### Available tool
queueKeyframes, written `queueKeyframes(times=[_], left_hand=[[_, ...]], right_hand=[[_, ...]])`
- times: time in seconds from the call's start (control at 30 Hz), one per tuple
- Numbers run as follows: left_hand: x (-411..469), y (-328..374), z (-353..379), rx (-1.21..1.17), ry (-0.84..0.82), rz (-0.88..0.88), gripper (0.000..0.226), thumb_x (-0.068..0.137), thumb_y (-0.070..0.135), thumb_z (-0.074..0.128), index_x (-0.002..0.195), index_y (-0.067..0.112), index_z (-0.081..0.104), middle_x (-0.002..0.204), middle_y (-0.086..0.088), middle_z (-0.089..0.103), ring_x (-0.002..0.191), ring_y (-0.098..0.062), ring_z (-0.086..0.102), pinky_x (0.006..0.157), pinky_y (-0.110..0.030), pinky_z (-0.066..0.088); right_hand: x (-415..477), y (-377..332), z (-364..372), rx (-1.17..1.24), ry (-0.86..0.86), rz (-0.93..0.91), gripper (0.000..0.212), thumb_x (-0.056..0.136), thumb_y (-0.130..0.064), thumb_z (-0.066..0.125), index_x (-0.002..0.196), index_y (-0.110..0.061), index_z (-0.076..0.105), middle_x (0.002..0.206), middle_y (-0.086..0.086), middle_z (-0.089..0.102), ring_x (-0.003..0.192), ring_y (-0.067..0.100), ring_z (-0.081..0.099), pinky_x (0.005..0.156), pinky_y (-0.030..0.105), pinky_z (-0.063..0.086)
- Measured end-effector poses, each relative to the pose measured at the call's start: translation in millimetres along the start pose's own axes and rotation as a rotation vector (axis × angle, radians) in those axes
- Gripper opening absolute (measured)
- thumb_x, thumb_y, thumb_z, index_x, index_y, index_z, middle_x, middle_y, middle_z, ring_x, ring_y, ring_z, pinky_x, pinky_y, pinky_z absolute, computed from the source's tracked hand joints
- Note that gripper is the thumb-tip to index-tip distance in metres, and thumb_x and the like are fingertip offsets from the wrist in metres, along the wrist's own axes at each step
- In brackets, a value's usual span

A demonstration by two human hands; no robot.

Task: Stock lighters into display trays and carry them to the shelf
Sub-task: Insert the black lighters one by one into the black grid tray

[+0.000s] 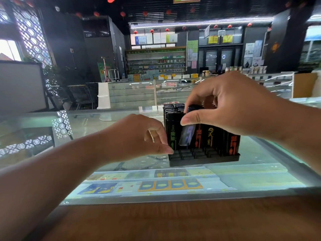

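Observation:
A black display tray (205, 160) stands on the glass counter, filled with several upright black lighters (211, 136) bearing green, red and yellow print. Its front row has open slots. My right hand (234, 108) pinches a black lighter with blue print (186, 136) by its top and holds it tilted over the front row. My left hand (139, 136) has curled fingers, and its fingertips touch the tray's left front corner beside the green-printed lighter (172, 134).
The glass counter (104, 122) shows packs of goods (170, 185) laid out beneath it. A wooden edge (173, 221) runs along the near side. Farther back stand another glass counter (132, 93) and stocked shelves (156, 63).

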State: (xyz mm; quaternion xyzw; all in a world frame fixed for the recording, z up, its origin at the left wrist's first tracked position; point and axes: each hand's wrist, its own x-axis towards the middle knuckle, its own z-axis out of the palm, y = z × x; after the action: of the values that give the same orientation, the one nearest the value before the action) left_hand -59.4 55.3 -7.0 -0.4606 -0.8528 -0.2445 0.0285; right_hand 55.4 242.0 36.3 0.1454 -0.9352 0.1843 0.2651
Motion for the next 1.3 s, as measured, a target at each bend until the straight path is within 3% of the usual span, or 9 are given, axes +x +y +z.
queueKeyframes(times=[0.23,0.4,0.57,0.73,0.83,0.97,1.07,1.23,1.3], left_hand=[[1,-1,1,0.033,-0.025,-0.004,0.029,0.067,0.059,0.072,0.081,0.033,0.072,0.078,0.022,0.069,0.071,0.002,0.064,0.063,-0.012,0.049],[1,-2,0,0.039,-0.029,-0.003,0.03,0.066,0.06,0.071,0.081,0.033,0.072,0.077,0.021,0.069,0.071,0.002,0.065,0.062,-0.011,0.048],[2,-3,0,0.037,-0.043,0.001,0.025,0.07,0.056,0.073,0.081,0.034,0.071,0.077,0.02,0.07,0.073,0.002,0.065,0.063,-0.013,0.049],[3,-4,1,0.034,-0.038,-0.001,0.026,0.068,0.059,0.073,0.079,0.035,0.071,0.078,0.021,0.069,0.073,0.002,0.064,0.064,-0.016,0.049],[4,-7,0,0.027,-0.031,-0.005,0.031,0.063,0.066,0.07,0.08,0.039,0.07,0.079,0.022,0.069,0.075,0.002,0.064,0.067,-0.02,0.05],[4,-8,2,0.031,-0.032,0.0,0.028,0.067,0.061,0.072,0.08,0.037,0.071,0.079,0.02,0.069,0.076,0.002,0.064,0.069,-0.021,0.051],[4,-8,3,0.025,-0.028,-0.007,0.028,0.067,0.06,0.073,0.081,0.037,0.071,0.079,0.02,0.07,0.075,0.003,0.064,0.071,-0.022,0.052],[4,-12,-3,0.03,-0.023,0.003,0.022,0.07,0.053,0.077,0.081,0.034,0.072,0.078,0.02,0.069,0.073,0.002,0.064,0.063,-0.011,0.046],[5,-17,-6,0.024,-0.005,0.004,0.018,0.072,0.048,0.078,0.08,0.033,0.072,0.078,0.018,0.07,0.072,0.001,0.064,0.061,-0.01,0.044]], right_hand=[[1,2,4,-0.056,-0.024,-0.021,0.026,0.066,-0.053,0.073,0.08,-0.031,0.074,0.076,-0.016,0.069,0.071,0.002,0.061,0.065,0.015,0.044],[2,4,8,-0.111,-0.016,-0.032,0.025,0.067,-0.051,0.076,0.083,-0.031,0.073,0.071,-0.019,0.066,0.07,-0.007,0.058,0.061,0.005,0.038],[1,4,11,-0.156,0.025,-0.033,0.026,0.067,-0.049,0.079,0.086,-0.035,0.067,0.065,-0.024,0.058,0.067,-0.007,0.055,0.059,0.004,0.035],[2,5,12,-0.24,0.022,-0.055,0.025,0.071,-0.047,0.077,0.092,-0.035,0.07,0.092,-0.018,0.056,0.074,-0.012,0.046,0.062,0.005,0.03],[2,5,11,-0.256,0.019,-0.061,0.027,0.074,-0.044,0.077,0.099,-0.036,0.071,0.093,-0.018,0.054,0.076,-0.02,0.043,0.063,0.001,0.03],[0,4,9,-0.26,0.019,-0.065,0.021,0.079,-0.035,0.076,0.1,-0.033,0.071,0.091,-0.019,0.059,0.072,-0.01,0.049,0.063,0.004,0.031],[0,4,10,-0.271,0.006,-0.071,0.019,0.081,-0.034,0.073,0.101,-0.034,0.071,0.097,-0.02,0.061,0.075,-0.013,0.047,0.066,0.002,0.03],[-1,4,11,-0.279,0.013,-0.071,0.018,0.083,-0.038,0.07,0.102,-0.035,0.07,0.1,-0.022,0.058,0.081,-0.005,0.048,0.072,0.003,0.034],[-2,4,12,-0.298,0.029,-0.073,0.02,0.084,-0.042,0.068,0.103,-0.036,0.068,0.103,-0.02,0.058,0.09,-0.003,0.046,0.077,0.011,0.037]])
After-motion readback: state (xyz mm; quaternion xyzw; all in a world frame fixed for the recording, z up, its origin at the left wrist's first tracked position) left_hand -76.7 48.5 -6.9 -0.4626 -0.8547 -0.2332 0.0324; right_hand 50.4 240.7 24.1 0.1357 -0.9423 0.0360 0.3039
